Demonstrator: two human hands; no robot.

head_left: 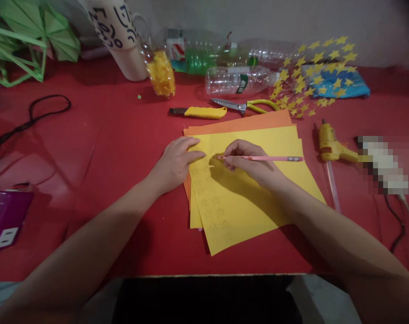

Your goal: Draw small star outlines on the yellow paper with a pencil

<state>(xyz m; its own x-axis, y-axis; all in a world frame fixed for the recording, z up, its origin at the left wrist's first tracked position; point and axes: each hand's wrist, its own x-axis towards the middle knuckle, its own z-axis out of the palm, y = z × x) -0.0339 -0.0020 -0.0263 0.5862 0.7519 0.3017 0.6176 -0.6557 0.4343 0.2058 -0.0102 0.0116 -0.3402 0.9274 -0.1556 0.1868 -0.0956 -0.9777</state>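
Observation:
My right hand [246, 162] is closed around a pink pencil [271, 158], its tip close to the upper left part of a yellow sheet of paper [258, 202]. Whether the tip touches the paper I cannot tell. Several small stars are drawn in rows down the sheet's left side. Flat across the top left corner rests my left hand [175, 164], fingers stretched out and holding nothing. Beneath the top sheet lie more yellow paper and an orange sheet [251, 122], whose edges stick out at the back and left.
Behind the paper lie a yellow utility knife [206, 112], scissors [243, 106], plastic bottles [241, 81] and many yellow stars [317, 57]. A yellow glue gun [329, 143] sits to the right. A tall cup [126, 49] stands at the back; a purple box [8, 220] is on the left.

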